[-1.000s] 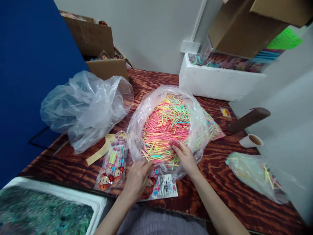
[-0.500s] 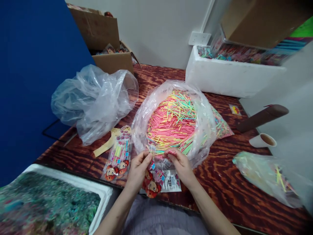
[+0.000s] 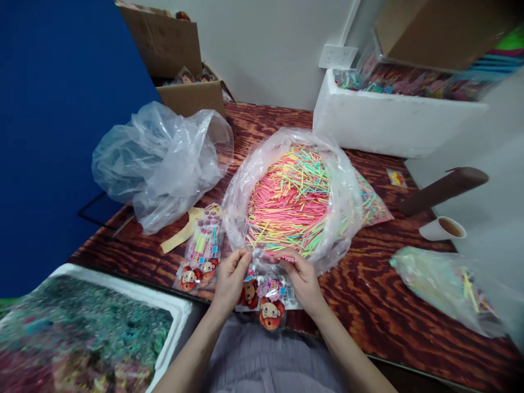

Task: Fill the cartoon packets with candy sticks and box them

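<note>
Just in front of the large plastic bag [image 3: 235, 210] of coloured sticks [image 3: 289, 202], the left hand [image 3: 230, 277] pinches a clear packet's [image 3: 271, 313] upper edge, its grip narrowed thumb-to-finger. At the bag's near rim, the right hand's [image 3: 303, 279] grip pinches a small bundle of pink sticks [image 3: 288, 258].

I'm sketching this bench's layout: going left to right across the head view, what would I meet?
Blue panel, crumpled clear plastic bag, open plastic bag filled with coloured sticks, small yellow-and-red packet, paper cup.
</note>
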Tool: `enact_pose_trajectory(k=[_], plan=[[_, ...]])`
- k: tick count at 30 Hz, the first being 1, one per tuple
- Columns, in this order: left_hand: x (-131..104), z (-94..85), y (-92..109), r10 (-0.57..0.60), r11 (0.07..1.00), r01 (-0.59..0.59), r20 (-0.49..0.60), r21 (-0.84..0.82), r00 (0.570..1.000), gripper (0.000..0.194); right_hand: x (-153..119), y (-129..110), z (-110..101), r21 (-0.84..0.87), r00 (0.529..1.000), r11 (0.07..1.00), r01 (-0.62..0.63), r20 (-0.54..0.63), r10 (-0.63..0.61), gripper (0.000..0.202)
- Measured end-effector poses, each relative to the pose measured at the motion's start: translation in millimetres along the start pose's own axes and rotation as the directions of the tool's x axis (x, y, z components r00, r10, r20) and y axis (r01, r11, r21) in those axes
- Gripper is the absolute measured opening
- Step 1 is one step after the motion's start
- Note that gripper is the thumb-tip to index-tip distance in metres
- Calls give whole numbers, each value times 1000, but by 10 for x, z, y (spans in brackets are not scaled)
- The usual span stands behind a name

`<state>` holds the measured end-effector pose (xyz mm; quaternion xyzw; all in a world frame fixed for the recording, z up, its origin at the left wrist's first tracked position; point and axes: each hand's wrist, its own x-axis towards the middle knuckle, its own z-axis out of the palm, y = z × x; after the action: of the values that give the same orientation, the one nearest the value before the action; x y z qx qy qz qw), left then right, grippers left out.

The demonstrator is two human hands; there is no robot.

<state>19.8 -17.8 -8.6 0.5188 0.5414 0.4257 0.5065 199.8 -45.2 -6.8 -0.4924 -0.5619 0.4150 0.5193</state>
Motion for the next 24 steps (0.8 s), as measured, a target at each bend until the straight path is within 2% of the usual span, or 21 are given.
enact_pose_trajectory(k=[3,6,9,14,16,19,21,24], plan=[[-11,16,1,-19,1000,19,24,-10,1000,38,-5,0,-3,5,1000,1000,-4,-10,5,21],[-6,23,-1,-68,993,74,67,-96,995,31,0,1,-11,6,1000,1000,-12,-13,12,21],[6,5,-16,-66,984,81,97,-156,993,25,1,12,-5,17,1000,1000,-19,-17,19,21],[7,-30,-51,22,1000,-23,50,8,998,24,15,18,18,49,996,996,-76,-41,78,19],[-6,-29,-48,91,993,-96,66,63,994,23,69,-5,12,148,985,982,-114,-109,131,15],[-29,-14,-34,146,985,-156,127,73,981,23,245,-93,-13,434,949,893,-119,-215,231,11],[-37,-1,-27,151,985,-161,142,60,978,23,398,-186,-20,578,944,809,-105,-198,264,11],[-33,12,-30,130,990,-135,146,28,981,24,584,-326,24,703,949,697,-142,-104,298,12]])
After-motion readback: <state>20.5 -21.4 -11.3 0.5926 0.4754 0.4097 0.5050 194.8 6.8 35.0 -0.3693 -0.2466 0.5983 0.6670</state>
